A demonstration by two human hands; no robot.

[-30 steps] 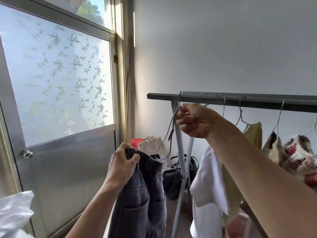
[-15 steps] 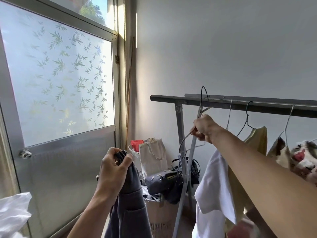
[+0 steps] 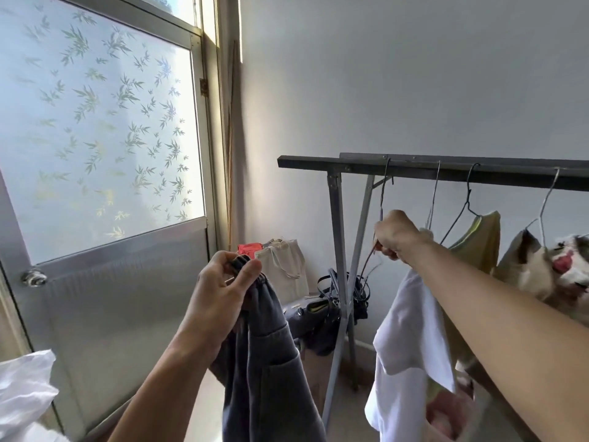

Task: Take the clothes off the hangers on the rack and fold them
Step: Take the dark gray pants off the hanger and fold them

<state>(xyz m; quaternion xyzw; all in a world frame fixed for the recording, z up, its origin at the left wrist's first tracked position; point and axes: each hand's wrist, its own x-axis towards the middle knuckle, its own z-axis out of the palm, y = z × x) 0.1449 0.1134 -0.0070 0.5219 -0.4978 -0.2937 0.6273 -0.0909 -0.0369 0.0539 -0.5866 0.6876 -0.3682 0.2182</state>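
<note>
Pinching the gray pants (image 3: pixel 271 362) at 6 o'clock, the left hand (image 3: pixel 223 285) is hiding their waistband. The right hand (image 3: pixel 396 239) is gripping a blurry hanger (image 3: pixel 381 199) hooked on the rack (image 3: pixel 318 163).

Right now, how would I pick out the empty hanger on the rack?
Start at the dark rail along the white wall. Nearest its left end hooks a thin wire hanger, gripped from below by the right hand. Unlike the other hangers to its right, it carries no clothes.
</note>
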